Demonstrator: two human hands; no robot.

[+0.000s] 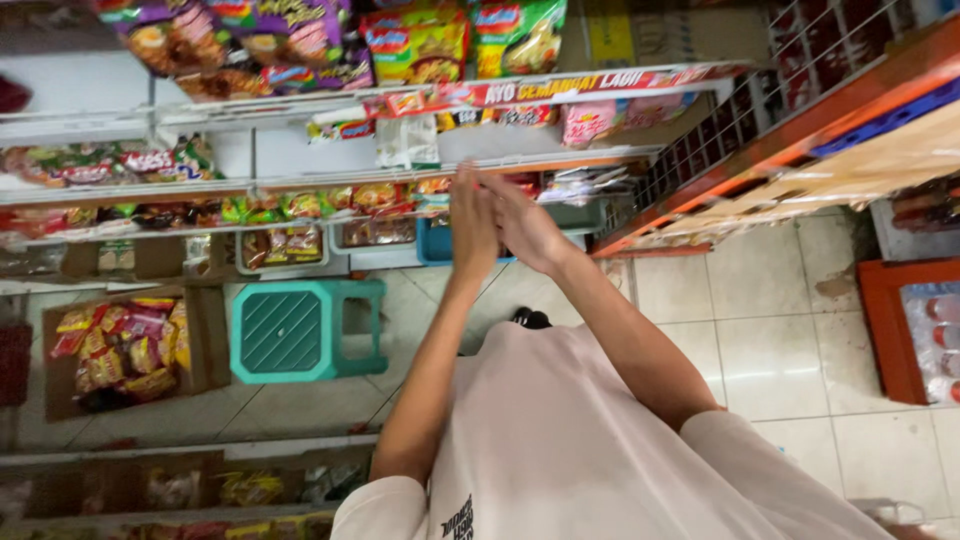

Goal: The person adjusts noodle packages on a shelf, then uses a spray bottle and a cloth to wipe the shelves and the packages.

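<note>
My left hand point(472, 222) and my right hand point(527, 228) are raised together in front of me, palms pressed against each other with fingers straight. Neither hand holds anything. They hover in front of white shop shelves point(300, 180) stocked with colourful snack packets point(415, 45). Below them a blue plastic bin point(437, 245) sits on the lowest shelf level. My pale shirt fills the bottom of the view.
A teal plastic stool point(300, 330) stands on the tiled floor at left. A cardboard box of snack packets point(125, 350) lies further left. An orange-edged rack point(800, 130) runs along the right, with a red crate of bottles point(915, 330) beside it.
</note>
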